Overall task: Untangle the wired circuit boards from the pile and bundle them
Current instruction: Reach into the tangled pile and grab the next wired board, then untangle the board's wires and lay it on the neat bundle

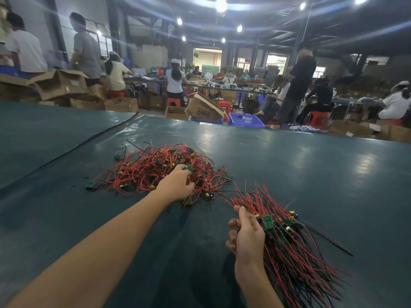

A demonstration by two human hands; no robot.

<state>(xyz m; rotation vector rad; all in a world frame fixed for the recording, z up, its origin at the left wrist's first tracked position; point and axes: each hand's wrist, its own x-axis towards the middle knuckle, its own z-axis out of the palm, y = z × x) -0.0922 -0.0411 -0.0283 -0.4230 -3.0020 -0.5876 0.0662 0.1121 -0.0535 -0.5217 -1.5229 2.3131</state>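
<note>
Red-wired pile (151, 167) mid-frame: left hand (178, 185) grips a board (189, 168), right hand (248, 237) clasps the bundle (289, 252); next, tease it free slowly.

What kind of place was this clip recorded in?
Likely a factory assembly hall: a long green worktable with a pile of wired circuit boards, seated workers at benches behind, and open cardboard boxes.

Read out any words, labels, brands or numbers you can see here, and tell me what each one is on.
Nothing here is legible.
Tilted cardboard box: blue print on its side, too blurred to read.
Open cardboard box at left: pale label, too small to read.
Bundle and pile: any markings on the green boards are too small to read.
</note>
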